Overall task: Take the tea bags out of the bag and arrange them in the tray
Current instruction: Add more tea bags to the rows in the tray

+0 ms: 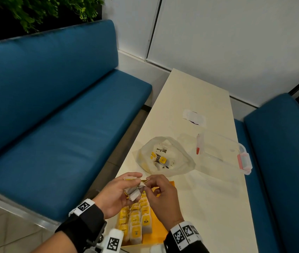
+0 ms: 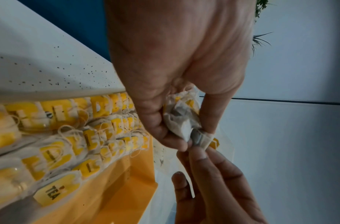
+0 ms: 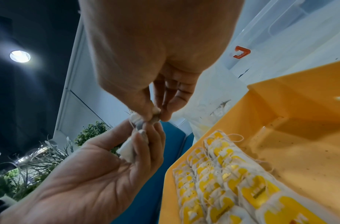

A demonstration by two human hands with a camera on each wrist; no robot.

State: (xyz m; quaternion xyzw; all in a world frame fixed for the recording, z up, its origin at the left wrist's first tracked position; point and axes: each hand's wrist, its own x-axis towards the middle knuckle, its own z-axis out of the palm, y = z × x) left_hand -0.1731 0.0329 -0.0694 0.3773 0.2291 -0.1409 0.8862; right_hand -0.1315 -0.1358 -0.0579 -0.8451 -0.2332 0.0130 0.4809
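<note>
My left hand (image 1: 126, 187) holds a small bunch of tea bags (image 1: 135, 191) above the yellow tray (image 1: 159, 229). My right hand (image 1: 152, 183) pinches one tea bag of that bunch between thumb and forefinger; the pinch shows in the right wrist view, tea bag (image 3: 155, 116), and in the left wrist view, bunch (image 2: 182, 119). Several tea bags with yellow tags (image 1: 136, 221) stand in rows in the tray's near part (image 2: 69, 136) (image 3: 222, 181). The clear plastic bag (image 1: 165, 157) lies open on the table beyond my hands, with a few tea bags inside.
A clear plastic box (image 1: 223, 152) with red clips lies on the cream table (image 1: 208, 198) at the right, a small white wrapper (image 1: 194, 116) farther back. Blue benches (image 1: 63, 115) flank the table. Tea specks dot the tabletop.
</note>
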